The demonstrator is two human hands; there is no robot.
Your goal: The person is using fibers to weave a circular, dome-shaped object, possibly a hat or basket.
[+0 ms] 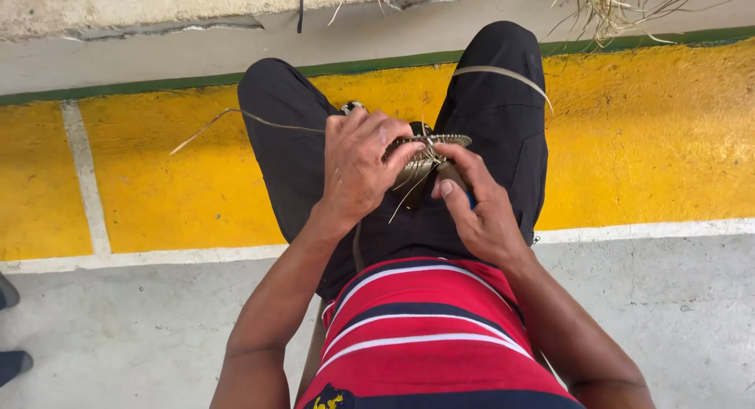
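Hands meet over the lap: the left hand curls around a small woven piece of dried straw, and the right hand pinches its lower edge between thumb and fingers. Loose strands trail across the dark trousers, above the yellow floor.

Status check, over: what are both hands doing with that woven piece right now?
Left hand grips the woven piece from above. Right hand pinches a strip at its near edge. Loose strips trail over both knees; nothing blocking.
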